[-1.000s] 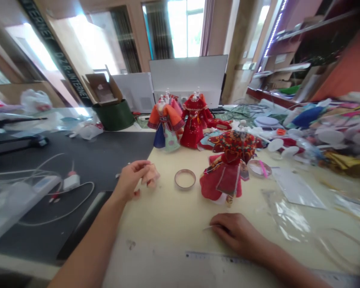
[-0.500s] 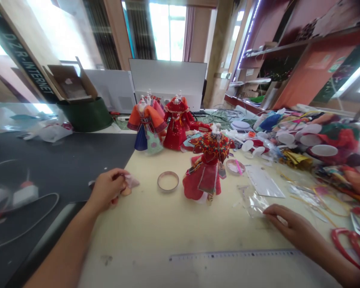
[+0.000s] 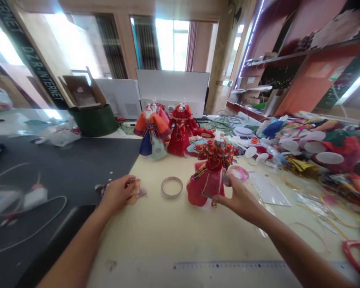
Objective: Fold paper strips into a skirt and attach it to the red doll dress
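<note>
My left hand (image 3: 118, 193) is closed, its fingertips pinched on a small tan piece (image 3: 135, 192) lying at the table surface; a pinkish bit shows beside it. My right hand (image 3: 240, 196) reaches to a doll in a red skirt and patterned collar (image 3: 208, 182). Its thumb overlaps the lower skirt while the fingers are spread apart at the doll's right side; whether they grip the cloth is unclear. The doll stands upright. A roll of tape (image 3: 172, 196) lies flat between my left hand and the doll.
Behind stand more dressed dolls, one in orange and blue (image 3: 151, 134), one in red (image 3: 179, 132). A heap of fabric and white discs (image 3: 327, 146) fills the right side. Red-handled scissors (image 3: 355, 254) and a ruler (image 3: 228, 265) lie nearer. Cables (image 3: 63, 212) run at left.
My right hand has moved left from the clear plastic packet to the red doll's skirt. My left hand stays pinched near the same spot. The view has tilted slightly.
</note>
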